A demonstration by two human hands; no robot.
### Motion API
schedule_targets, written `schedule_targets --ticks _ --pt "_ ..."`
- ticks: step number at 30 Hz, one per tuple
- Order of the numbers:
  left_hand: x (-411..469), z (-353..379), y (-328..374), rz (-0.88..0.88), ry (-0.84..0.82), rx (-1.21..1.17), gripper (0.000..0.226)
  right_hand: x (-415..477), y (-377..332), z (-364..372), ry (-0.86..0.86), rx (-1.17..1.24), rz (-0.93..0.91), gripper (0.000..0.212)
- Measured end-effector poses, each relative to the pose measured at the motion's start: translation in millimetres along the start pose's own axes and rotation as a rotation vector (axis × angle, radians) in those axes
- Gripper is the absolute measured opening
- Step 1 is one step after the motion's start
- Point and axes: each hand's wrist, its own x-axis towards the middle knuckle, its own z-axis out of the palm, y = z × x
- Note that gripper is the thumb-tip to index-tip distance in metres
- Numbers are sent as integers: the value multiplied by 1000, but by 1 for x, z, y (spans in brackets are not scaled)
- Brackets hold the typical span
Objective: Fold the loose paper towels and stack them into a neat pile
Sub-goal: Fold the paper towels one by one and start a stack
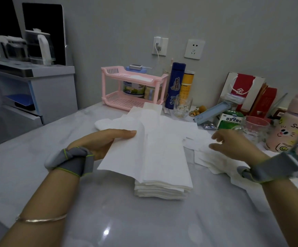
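Note:
A pile of folded white paper towels (162, 189) sits on the grey marble table in front of me. My left hand (102, 141) pinches a folded towel (130, 154) by its left edge and holds it tilted over the pile's left side. My right hand (231, 145) hovers to the right with fingers relaxed, above loose unfolded towels (214, 159) spread on the table. More loose towels (144, 116) lie beyond the pile, toward the pink rack.
A pink two-tier rack (132, 90) stands at the back. Beside it are a blue flask (175, 84), a yellow bottle, a glass mug (183, 106), a medicine box (231, 120), a second glass mug (255, 128) and a pink jar (287, 129). Kettles stand on a cabinet at left.

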Motion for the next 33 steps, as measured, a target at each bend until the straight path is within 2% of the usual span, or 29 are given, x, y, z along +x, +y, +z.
schedule_targets --ticks 3,6,8,11,15,18,21,24,27,30,33 --pt "0 1 1 -17 8 11 41 1 1 19 -82 31 16 45" --pt "1 1 0 -15 4 21 42 0 4 31 -13 -43 53 51" --pt "1 2 0 -17 5 30 41 -1 6 36 16 -93 71 45" --pt "2 2 1 -24 7 49 41 0 7 41 70 -247 39 26" --pt "1 0 1 -25 2 57 42 1 10 35 190 -180 54 24" --pt "1 1 1 -34 5 66 41 0 8 16 368 65 57 11" --pt "0 1 1 -23 5 62 40 -5 -2 -15 486 430 72 13" --pt "0 1 0 -12 10 56 39 -16 -15 -37 563 686 49 14" --pt "0 1 0 -11 19 54 42 -25 -22 -48 516 967 45 24" --pt "0 3 1 -14 27 47 39 -25 -26 -54 423 1292 145 33" --pt "-1 3 1 -10 23 41 39 -26 -31 -56 391 1422 178 32"
